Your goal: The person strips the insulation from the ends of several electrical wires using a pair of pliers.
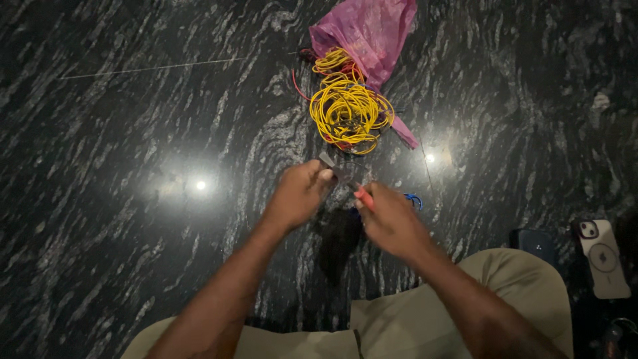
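Sitting on a dark, white-veined stone floor [133, 219], the person has both bare hands brought together just ahead of their knees. The left hand [299, 194] is curled, its fingers [323, 176] pinching something small and grey that sticks up toward the far side; I cannot tell what it is. The right hand [392, 223] is clenched round a pair of pliers [363, 197] with an orange-red handle, the tool's head pointing toward the left hand and nearly meeting it. Just beside the right hand's knuckles a short bit of blue wire [414, 199] lies on the floor.

Farther out, near the far edge of the floor, lies a loose coil of yellow wire [349, 110] with some red wire tangled in it, spilling from a crumpled pink plastic bag [369, 30] that touches it. Off by the right edge, near the person's right knee in khaki trousers [525, 286], a phone in a pale case [601, 258] lies face down.
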